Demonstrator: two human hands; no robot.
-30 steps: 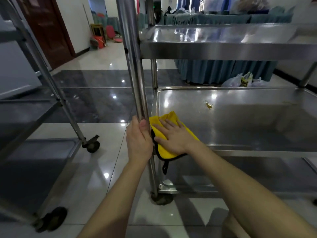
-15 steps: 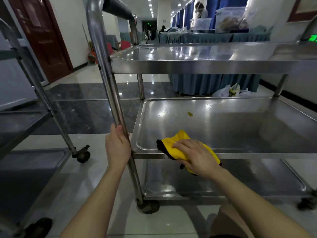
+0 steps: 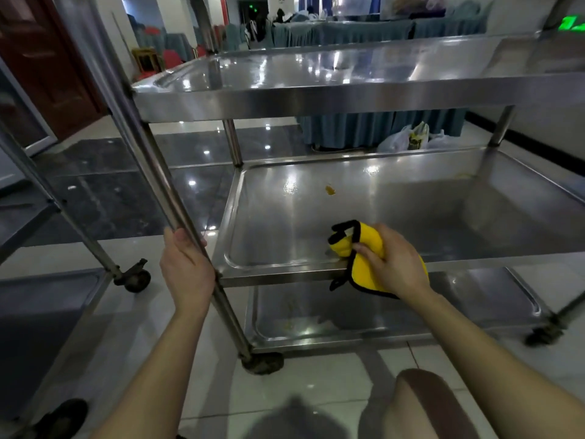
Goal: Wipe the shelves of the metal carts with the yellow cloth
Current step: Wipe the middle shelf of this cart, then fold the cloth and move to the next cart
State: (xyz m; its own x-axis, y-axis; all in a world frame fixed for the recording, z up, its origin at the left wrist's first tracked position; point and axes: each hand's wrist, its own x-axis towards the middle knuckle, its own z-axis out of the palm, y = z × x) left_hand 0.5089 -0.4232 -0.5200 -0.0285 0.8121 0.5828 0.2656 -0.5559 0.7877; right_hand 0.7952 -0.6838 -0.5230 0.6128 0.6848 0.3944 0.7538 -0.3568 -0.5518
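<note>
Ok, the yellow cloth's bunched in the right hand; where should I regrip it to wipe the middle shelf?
Take the yellow cloth by its bunched middle, from above on the near side, palm down. Its black-edged corners flop loose at the front of the middle shelf, so an edge grip would likely let it trail.

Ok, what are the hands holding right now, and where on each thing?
The left hand grips the cart's front post just above the middle shelf. The right hand clutches the yellow cloth, bunched, around its middle.
</note>
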